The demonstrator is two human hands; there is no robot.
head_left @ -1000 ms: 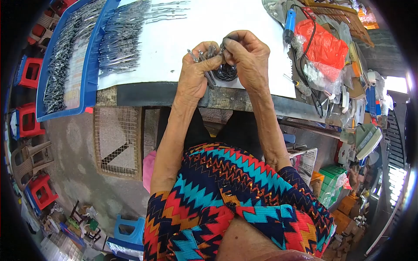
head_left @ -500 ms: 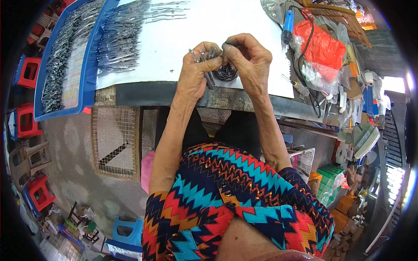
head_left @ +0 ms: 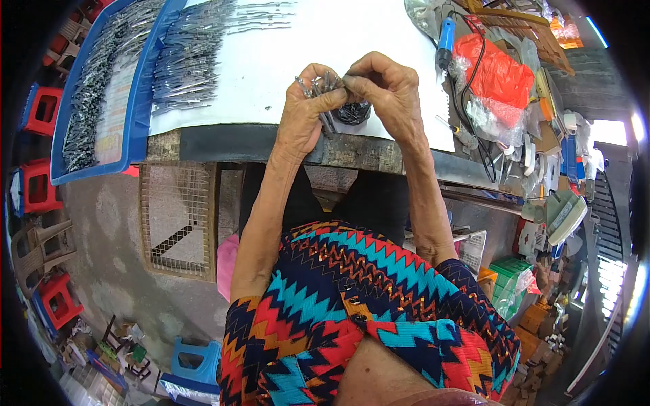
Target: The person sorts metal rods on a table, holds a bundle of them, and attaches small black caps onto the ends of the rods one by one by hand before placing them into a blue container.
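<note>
Above the near side of the tabletop (head_left: 264,74), the left hand (head_left: 303,111) has its fingers closed around metal pieces (head_left: 326,84); the right hand (head_left: 389,91) pinches its fingers together just beside them, on what is too small to tell. A blue tray (head_left: 139,128) stands left.

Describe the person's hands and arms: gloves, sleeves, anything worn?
Left hand and right hand: bare, no gloves or watch visible. Left forearm and right forearm are uncovered up to the sleeves. Left sleeve: zigzags in navy, orange and red. Right sleeve: mostly navy with thin zigzag lines.
</note>
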